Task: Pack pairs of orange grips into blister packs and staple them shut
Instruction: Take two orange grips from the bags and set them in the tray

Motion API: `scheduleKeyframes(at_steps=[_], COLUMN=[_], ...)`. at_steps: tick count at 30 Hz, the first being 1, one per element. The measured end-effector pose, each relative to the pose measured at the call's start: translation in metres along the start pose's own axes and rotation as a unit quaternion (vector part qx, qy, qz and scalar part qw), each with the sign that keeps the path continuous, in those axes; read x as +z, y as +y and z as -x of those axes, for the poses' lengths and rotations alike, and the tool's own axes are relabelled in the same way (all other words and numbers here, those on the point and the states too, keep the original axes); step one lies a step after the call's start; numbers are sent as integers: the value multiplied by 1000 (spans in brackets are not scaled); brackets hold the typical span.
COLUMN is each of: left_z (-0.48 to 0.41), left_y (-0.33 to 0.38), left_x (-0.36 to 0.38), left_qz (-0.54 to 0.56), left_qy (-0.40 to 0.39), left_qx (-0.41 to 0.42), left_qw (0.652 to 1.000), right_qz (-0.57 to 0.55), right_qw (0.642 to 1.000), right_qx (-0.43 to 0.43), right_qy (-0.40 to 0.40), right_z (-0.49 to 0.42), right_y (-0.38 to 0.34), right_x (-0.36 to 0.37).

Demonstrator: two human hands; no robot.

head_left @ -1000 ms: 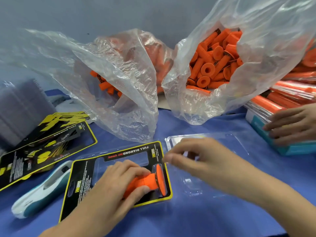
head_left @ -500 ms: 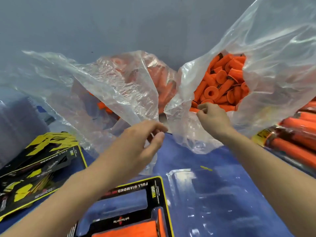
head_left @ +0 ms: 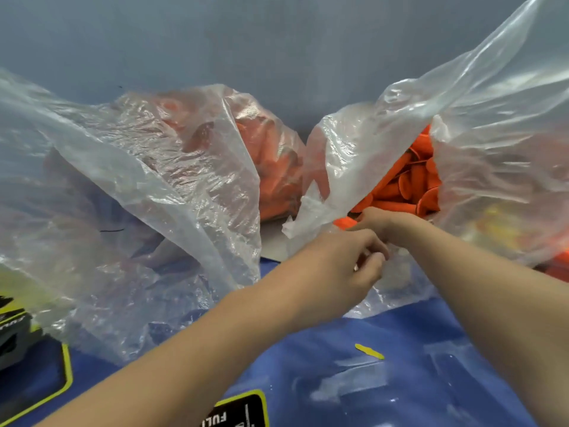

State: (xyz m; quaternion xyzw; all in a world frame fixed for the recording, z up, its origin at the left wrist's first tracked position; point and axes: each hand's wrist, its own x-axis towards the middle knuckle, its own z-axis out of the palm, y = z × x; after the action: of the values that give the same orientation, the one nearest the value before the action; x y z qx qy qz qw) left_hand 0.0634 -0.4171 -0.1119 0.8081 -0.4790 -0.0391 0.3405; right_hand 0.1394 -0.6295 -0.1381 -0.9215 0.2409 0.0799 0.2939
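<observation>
Two clear plastic bags stand at the back of the blue table. The right bag (head_left: 480, 124) gapes open on a heap of orange grips (head_left: 409, 186). My right hand (head_left: 381, 221) reaches into its mouth, and its fingers curl over one orange grip (head_left: 343, 223) at the bag's lower lip. Just below, my left hand (head_left: 345, 266) pinches the right bag's lower edge between thumb and curled fingers. A corner of the black-and-yellow blister card (head_left: 243, 408) shows at the bottom edge, with its clear plastic lid (head_left: 354, 386) lying flat to the right.
The left bag (head_left: 138, 186) is crumpled, with more orange grips dimly visible through it. Spare black-and-yellow cards (head_left: 18, 337) lie at the far left. A small yellow scrap (head_left: 369, 351) lies on the blue table (head_left: 308, 343). A grey wall rises behind.
My head has tilted up and moved closer to the bags. My left hand moved right, from the left bag's edge to the right bag's lower lip. My right hand stays at the right bag's mouth.
</observation>
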Motion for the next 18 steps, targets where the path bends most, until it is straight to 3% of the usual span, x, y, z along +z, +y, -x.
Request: scheduleKeyframes(at_steps=[3, 6, 9, 11, 14, 18], left_z=[12, 33, 57, 74, 101, 147], left_y=[2, 9, 22, 34, 58, 90], left_x=[-7, -14, -19, -22, -31, -27], left_qz=[47, 105, 141, 148, 139, 87], left_qy=[21, 40, 64, 111, 210, 251], left_qx=[-13, -48, -58, -46, -13, 69], left_qw=[999, 992, 986, 982, 968, 962], right_qz=[-19, -169, -448, -541, -485, -416], right_qw=[998, 979, 891, 838, 856, 847], right_qx=[-50, -75, -60, -73, -174, -321], right_qy=[30, 86, 55, 27, 51, 74], right_z=[23, 64, 127, 179, 249, 309], right_y=[4, 3, -7, -9, -2, -4], right_x=[-8, -21, -23, -7, 32, 61])
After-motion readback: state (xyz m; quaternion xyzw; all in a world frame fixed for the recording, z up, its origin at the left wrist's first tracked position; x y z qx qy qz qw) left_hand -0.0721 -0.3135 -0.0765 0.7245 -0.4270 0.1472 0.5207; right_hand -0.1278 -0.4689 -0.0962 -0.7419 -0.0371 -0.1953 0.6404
